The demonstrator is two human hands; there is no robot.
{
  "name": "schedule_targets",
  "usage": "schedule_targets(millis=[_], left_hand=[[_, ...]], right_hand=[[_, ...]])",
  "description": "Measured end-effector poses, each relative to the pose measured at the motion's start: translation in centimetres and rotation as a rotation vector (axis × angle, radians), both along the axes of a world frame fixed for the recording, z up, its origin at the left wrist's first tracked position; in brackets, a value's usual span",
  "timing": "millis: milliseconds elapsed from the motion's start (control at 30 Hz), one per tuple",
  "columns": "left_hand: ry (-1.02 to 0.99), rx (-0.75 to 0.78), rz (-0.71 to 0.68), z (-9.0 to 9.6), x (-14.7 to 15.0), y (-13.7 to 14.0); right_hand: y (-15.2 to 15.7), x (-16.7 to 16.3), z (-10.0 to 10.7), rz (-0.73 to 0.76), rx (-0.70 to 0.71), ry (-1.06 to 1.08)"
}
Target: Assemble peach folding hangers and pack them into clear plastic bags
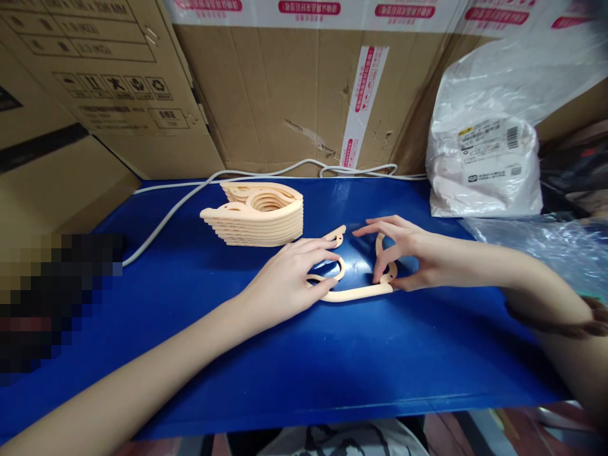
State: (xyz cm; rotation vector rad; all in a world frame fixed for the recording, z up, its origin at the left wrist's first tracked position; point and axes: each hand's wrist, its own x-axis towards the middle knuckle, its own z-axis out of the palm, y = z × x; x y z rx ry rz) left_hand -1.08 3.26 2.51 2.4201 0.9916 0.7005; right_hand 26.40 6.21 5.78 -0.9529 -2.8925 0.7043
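A cream plastic folding hanger (pixel 357 294) lies on the blue table, partly covered by my hands. My left hand (pixel 289 269) is closed on its middle, thumb and forefinger at the rounded loop. One slim end of the hanger sticks out beyond the left fingertips. At the other end, my right hand (pixel 403 252) has its thumb and a bent finger around the curved end piece, while other fingers stretch out to the left. Behind my left hand stands a neat stack of matching folded hangers (pixel 259 225), lying flat on one another.
Cardboard boxes (pixel 275 95) wall off the back and left. A white cable (pixel 178 201) runs along the back of the blue table (pixel 285 373). A clear plastic bag with a label (pixel 484 152) stands back right, near more clear film (pixel 555 253). A blurred dark patch covers the left edge.
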Motion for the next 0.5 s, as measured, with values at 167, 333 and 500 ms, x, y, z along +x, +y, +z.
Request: schedule_targets(millis=[167, 333, 500], left_hand=[[-0.015, -0.044, 0.029, 0.0, -0.1, 0.0], [-0.016, -0.052, 0.086, 0.0, 0.0, -0.3], [0.02, -0.005, 0.089, 0.3, 0.0, -0.5]], right_hand=[[-0.3, -0.4, 0.5, 0.011, -0.014, 0.003], [-0.5, -0.7, 1.0, 0.009, -0.036, 0.004], [-0.6, -0.7, 1.4, 0.01, -0.111, -0.011]])
